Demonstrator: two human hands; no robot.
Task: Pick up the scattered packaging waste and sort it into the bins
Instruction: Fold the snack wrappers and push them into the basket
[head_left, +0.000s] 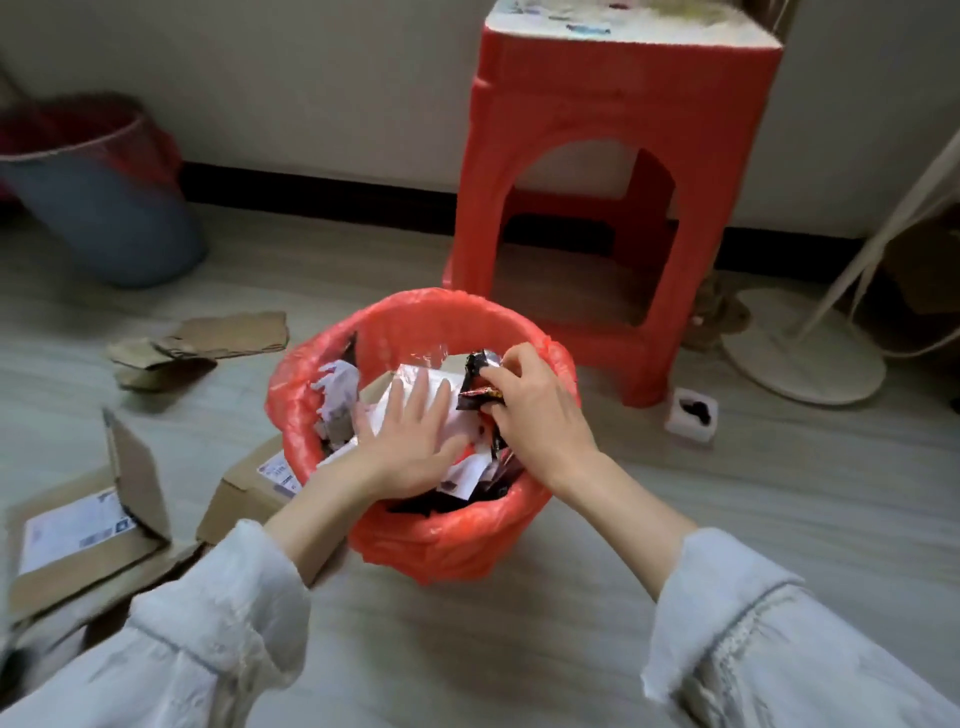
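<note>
1. A bin (426, 540) lined with a thin red plastic bag stands on the pale wood-look floor (519, 649), right in front of the person and just ahead of a red plastic stool (613, 171).
2. The bin is packed nearly to the rim with waste: white paper and plastic sheets (415, 382), crumpled white scraps on the left side, and dark wrappers along the near edge.
3. The left hand (410, 441) lies flat with its fingers straight and spread, pressing down on the white sheets inside the bin.
4. The right hand (530, 410) pinches a crinkled wrapper (480, 376) between thumb and curled fingers, just above the waste at the right side of the bin. The wrapper is glossy black with red and yellow print, and it is creased and folded.
5. A flattened piece of brown cardboard (208, 340) lies on the floor to the left of the bin, well apart from it.
6. Two cardboard boxes with white shipping labels sit near the left forearm: a closed one (244, 493) touching the bin, and an open one (78, 540) with its flap raised.
7. A second bin (104, 208), blue with a red liner, stands by the wall at far left.
8. A small white box (692, 415) with something dark inside rests on the floor just right of the stool's leg.
</note>
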